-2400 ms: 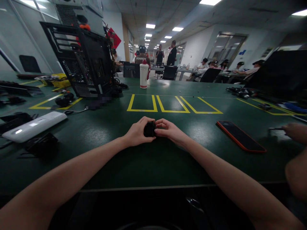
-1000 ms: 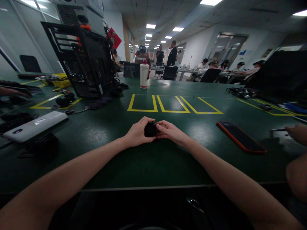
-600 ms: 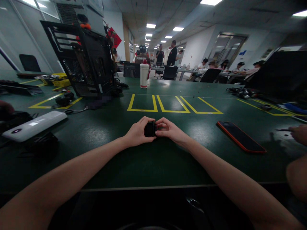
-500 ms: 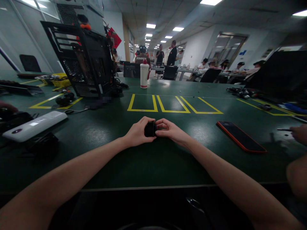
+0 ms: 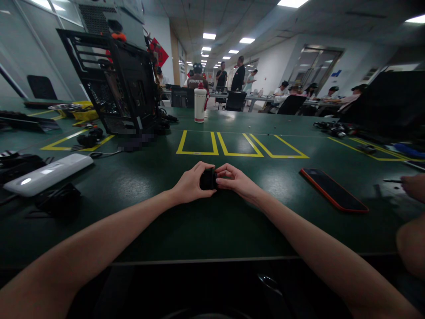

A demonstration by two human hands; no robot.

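Observation:
Between my two hands, just over the green table (image 5: 212, 230), is a small black object (image 5: 207, 179). My left hand (image 5: 193, 182) is wrapped round its left side, thumb below and fingers above. The fingertips of my right hand (image 5: 234, 179) pinch its right edge. What the object is cannot be made out, as fingers cover part of it. Both forearms rest toward the table's near edge.
An orange-edged phone (image 5: 334, 189) lies to the right, near another person's hand (image 5: 415, 187). At left are a white power strip (image 5: 49, 173), black gear (image 5: 59, 199) and an open computer case (image 5: 122, 84). A white bottle (image 5: 199, 104) stands beyond the yellow tape outlines (image 5: 197, 153).
The fingers of my right hand have shifted very slightly at the object's edge. At the far left, the other person's hand has left the view.

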